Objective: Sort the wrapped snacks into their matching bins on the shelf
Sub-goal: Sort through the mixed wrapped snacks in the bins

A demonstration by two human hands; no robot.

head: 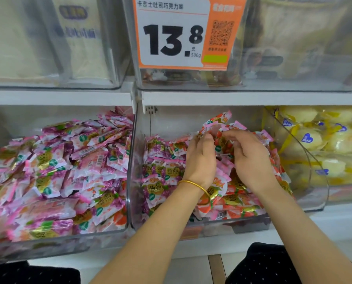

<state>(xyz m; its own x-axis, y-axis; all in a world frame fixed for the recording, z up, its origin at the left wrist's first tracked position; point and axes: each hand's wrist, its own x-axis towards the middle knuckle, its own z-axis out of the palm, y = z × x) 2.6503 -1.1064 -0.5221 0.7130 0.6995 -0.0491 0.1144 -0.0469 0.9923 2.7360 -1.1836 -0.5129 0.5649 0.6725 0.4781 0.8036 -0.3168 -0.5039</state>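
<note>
Forearms are stretched into the bin ahead. A red-wrapped snack is pinched by the left hand; the curled right hand's grip cannot be told. Picking seems underway; purple snacks beside the left hand need moving leftward.

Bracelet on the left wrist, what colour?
Gold; the bracelet is a plain thin band. Head view.

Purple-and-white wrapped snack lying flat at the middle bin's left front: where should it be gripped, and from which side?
Probably pinch the purple-and-white wrapped snack by its flat sealed edge nearest the front, coming down from above and in front: it lies face up on top, and the clear plastic middle bin is open there.
</note>
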